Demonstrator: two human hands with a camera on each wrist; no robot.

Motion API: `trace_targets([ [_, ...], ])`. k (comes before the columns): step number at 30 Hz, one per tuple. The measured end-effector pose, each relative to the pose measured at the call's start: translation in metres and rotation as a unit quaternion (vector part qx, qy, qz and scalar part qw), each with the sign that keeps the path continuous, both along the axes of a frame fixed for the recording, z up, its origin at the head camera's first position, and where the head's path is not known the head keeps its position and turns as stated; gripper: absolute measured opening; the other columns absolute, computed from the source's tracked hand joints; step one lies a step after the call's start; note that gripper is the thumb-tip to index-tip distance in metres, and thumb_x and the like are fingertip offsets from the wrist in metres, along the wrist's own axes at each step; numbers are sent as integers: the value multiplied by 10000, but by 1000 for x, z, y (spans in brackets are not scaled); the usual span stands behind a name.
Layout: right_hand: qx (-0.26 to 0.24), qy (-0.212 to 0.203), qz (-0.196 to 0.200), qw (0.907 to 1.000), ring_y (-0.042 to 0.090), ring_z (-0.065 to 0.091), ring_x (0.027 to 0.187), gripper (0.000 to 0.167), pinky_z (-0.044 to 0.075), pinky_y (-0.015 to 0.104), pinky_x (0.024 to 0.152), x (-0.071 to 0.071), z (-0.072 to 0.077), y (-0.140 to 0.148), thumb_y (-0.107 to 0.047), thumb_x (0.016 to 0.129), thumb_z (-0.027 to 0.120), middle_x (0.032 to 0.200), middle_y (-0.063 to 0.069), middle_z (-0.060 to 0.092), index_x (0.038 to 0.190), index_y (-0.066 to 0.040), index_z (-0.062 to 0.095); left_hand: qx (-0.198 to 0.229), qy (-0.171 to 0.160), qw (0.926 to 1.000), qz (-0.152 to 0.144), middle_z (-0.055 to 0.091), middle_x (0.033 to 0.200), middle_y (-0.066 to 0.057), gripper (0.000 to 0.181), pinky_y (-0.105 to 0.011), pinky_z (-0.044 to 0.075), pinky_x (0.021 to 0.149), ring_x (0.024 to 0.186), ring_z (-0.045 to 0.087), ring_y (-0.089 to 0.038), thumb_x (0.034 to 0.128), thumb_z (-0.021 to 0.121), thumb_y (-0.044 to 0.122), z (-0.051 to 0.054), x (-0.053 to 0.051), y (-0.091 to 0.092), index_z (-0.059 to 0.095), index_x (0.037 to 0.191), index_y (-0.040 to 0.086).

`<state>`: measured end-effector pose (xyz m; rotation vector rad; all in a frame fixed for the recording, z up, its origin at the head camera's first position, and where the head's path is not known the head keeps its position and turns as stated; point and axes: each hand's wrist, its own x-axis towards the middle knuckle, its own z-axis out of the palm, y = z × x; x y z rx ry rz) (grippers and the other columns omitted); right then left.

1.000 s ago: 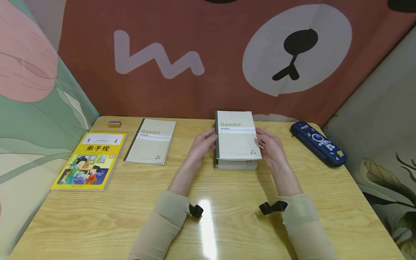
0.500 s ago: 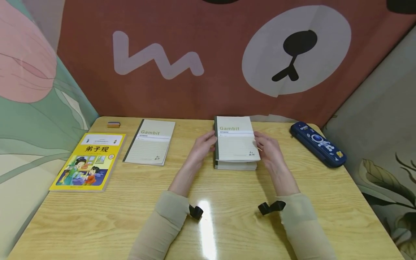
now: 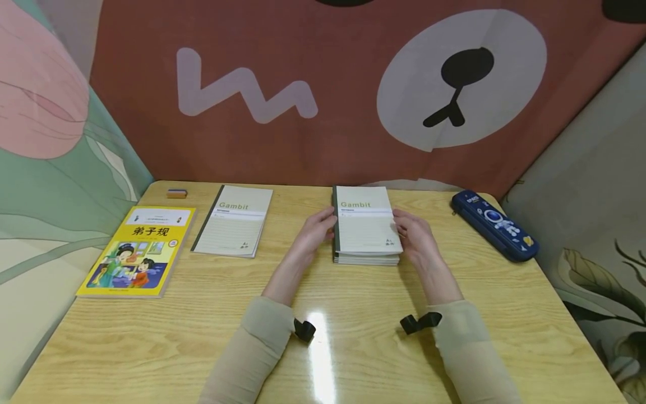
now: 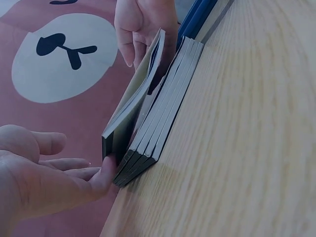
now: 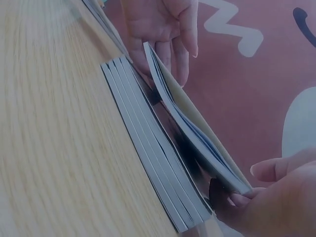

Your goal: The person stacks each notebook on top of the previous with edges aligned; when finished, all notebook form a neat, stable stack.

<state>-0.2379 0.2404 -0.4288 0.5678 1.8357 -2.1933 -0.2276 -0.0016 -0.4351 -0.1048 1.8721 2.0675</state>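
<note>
Head view: both hands (image 3: 312,233) (image 3: 419,237), fingers extended, support a notebook (image 3: 369,229).

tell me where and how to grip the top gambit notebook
Probably take the top notebook by both long edges, left hand from the spine side, right hand opposite: it is thin, and a gap above the stack leaves room underneath.

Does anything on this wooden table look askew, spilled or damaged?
The cream, dark-spined paper notebook between the left hand and the right hand does not lie flush on the stack of similar notebooks: both wrist views show a gap. The blue oblong case with an astronaut picture lies diagonally. I see no spill or damage.
</note>
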Motion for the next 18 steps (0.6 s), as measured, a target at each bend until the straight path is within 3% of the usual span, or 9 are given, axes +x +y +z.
trace_targets([
  [6, 404, 137, 49, 9991, -9, 510, 1012, 534, 442, 119, 916, 0, -1, -2, -114, 1066, 462, 1631, 107, 393, 1586, -43, 368, 18, 44, 10000, 62, 316, 1688, -108, 541, -428, 446, 1191, 1521, 375, -279, 1092, 460, 188, 0, 0, 0, 340, 1598, 39],
  [10, 634, 185, 149, 9977, 88, 512, 1249, 544, 424, 191, 1099, 1, 0, -4, -129, 1073, 446, 1650, 130, 372, 1597, -31, 335, -7, 49, 9999, 103, 319, 1687, -108, 542, -429, 447, 1190, 1535, 356, -277, 1091, 463, 199, 0, 0, 0, 346, 1596, 40],
  [13, 689, 249, 226, 9971, 168, 424, 1455, 561, 351, 286, 1242, 1, 0, -5, -129, 1075, 443, 1671, 142, 336, 1604, -12, 300, -41, 59, 9999, 113, 325, 1684, -108, 545, -427, 450, 1188, 1534, 359, -275, 1090, 471, 206, 0, 1, 0, 350, 1595, 42],
  [18, 873, 360, 303, 9951, 223, 296, 1556, 578, 261, 356, 1299, 1, 0, -6, -129, 1074, 450, 1684, 163, 296, 1605, 13, 273, -52, 71, 9998, 164, 346, 1673, -122, 542, -429, 457, 1181, 1512, 390, -281, 1083, 485, 193, 1, 1, 1, 365, 1585, 28],
])
